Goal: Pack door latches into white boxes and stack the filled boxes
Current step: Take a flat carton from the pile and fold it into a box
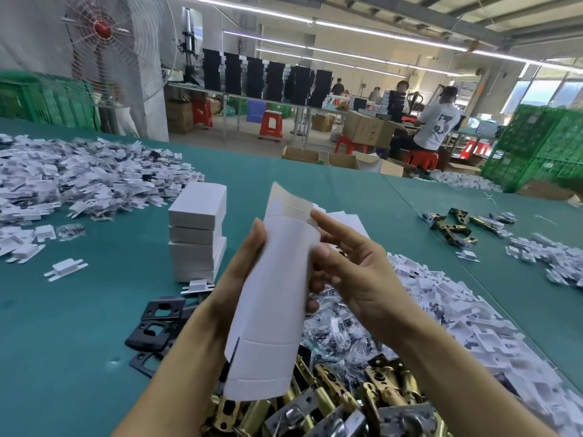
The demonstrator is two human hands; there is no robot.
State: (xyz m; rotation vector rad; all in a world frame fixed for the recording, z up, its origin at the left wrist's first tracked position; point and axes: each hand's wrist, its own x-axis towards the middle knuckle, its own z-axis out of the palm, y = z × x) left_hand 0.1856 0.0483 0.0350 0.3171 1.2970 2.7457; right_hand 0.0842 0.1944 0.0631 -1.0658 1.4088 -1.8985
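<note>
A flat, unfolded white box blank (271, 298) curves upright between my hands over the green table (79, 342). My left hand (243, 266) grips its left edge from behind, fingers wrapped round the card. My right hand (350, 263) holds the right edge, thumb on the front and index finger stretched up to the top flap. A stack of closed white boxes (197, 234) stands to the left. Brass door latches (362, 395) lie heaped at the bottom, under the blank.
Black strike plates (154, 326) lie left of my forearm. White plastic inserts and bagged screws are heaped at the far left (79, 175) and at the right (448, 313). More latches (457, 225) lie far right. A person (435, 124) sits at benches behind.
</note>
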